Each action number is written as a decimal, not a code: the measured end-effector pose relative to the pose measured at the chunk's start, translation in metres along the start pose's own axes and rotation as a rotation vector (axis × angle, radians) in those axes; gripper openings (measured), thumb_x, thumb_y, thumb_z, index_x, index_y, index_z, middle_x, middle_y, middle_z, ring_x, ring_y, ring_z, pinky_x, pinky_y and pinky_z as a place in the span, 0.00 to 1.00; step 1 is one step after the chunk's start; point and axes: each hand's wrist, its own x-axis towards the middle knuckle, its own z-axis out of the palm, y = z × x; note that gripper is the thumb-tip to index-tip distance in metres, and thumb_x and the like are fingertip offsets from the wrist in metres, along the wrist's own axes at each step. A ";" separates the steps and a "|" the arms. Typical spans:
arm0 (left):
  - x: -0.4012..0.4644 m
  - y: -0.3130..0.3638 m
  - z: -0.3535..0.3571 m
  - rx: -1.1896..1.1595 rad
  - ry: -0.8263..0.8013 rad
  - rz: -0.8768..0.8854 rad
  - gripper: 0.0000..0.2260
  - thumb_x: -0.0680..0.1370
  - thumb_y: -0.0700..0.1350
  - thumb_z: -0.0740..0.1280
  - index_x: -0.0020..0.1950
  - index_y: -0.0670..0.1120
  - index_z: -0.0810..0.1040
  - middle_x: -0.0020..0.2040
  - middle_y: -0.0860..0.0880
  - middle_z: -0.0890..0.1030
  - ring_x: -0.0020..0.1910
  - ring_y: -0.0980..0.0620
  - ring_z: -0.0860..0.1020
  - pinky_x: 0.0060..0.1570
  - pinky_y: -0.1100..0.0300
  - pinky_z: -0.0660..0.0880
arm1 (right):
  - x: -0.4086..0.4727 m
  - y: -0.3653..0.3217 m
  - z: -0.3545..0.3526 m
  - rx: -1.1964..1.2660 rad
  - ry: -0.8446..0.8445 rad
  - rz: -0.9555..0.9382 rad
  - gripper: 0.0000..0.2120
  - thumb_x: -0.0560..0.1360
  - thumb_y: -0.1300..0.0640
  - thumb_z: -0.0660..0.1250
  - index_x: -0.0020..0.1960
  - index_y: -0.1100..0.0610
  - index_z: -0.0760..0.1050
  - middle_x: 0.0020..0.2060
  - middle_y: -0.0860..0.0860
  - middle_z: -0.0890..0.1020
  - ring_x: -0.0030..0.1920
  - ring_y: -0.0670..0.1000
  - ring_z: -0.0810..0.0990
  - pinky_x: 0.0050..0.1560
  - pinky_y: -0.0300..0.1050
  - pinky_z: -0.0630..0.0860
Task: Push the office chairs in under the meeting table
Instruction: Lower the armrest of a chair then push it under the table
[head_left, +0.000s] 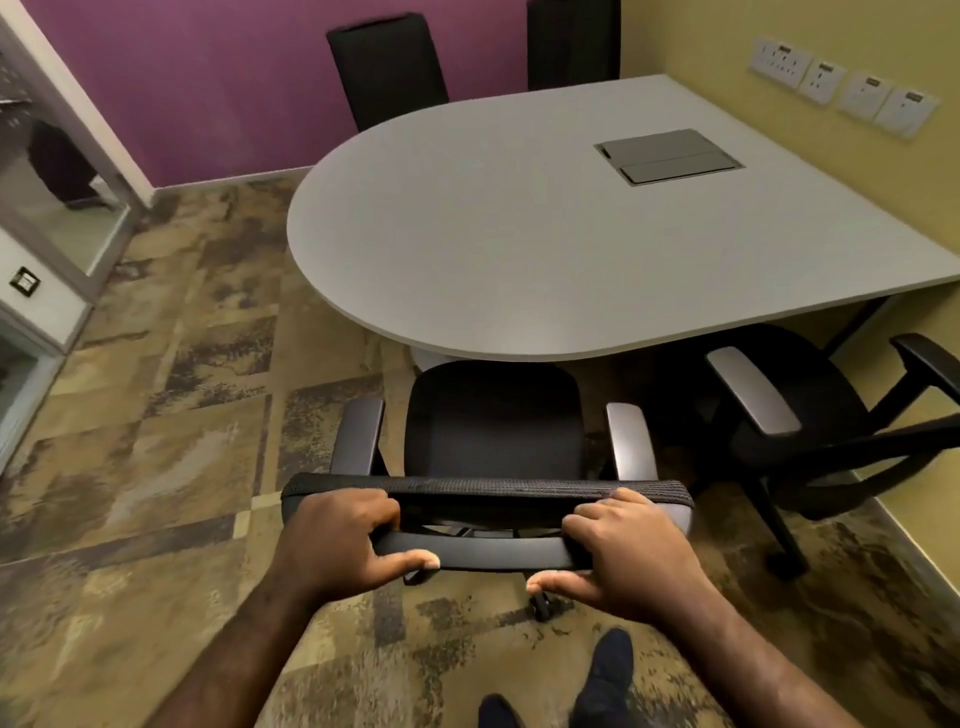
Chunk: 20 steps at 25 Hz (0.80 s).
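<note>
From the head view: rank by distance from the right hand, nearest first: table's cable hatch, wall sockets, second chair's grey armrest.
From the right hand:
1. Second chair's grey armrest, just right, up.
2. Cable hatch, mid-table.
3. Wall sockets, far right wall.

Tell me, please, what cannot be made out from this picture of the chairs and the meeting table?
All in the head view:
- Near chair: wheel base mostly hidden by seat and backrest.
- Meeting table: legs hidden by its top.
- Right chair: cut by the right edge.
- Two far chairs: seats hidden behind the table.
- Wall sockets: too small to read.
</note>
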 end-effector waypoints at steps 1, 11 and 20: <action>0.002 -0.001 0.002 0.045 -0.010 0.017 0.27 0.67 0.78 0.59 0.30 0.54 0.67 0.26 0.58 0.66 0.24 0.58 0.65 0.24 0.60 0.63 | 0.001 -0.001 0.001 -0.034 -0.038 0.042 0.37 0.65 0.19 0.42 0.39 0.48 0.72 0.34 0.44 0.77 0.34 0.46 0.75 0.40 0.43 0.73; 0.049 -0.032 0.001 0.138 -0.042 0.118 0.32 0.67 0.79 0.58 0.27 0.50 0.72 0.23 0.55 0.71 0.21 0.55 0.68 0.23 0.61 0.64 | 0.047 0.012 -0.005 -0.109 -0.056 0.082 0.34 0.65 0.19 0.45 0.36 0.49 0.68 0.29 0.45 0.73 0.30 0.46 0.73 0.29 0.42 0.66; 0.118 -0.065 0.002 0.133 -0.009 0.173 0.30 0.69 0.77 0.56 0.27 0.51 0.65 0.23 0.55 0.66 0.22 0.54 0.64 0.27 0.62 0.56 | 0.113 0.048 -0.010 -0.153 -0.011 0.086 0.33 0.66 0.20 0.46 0.34 0.50 0.67 0.27 0.45 0.73 0.28 0.45 0.71 0.26 0.42 0.66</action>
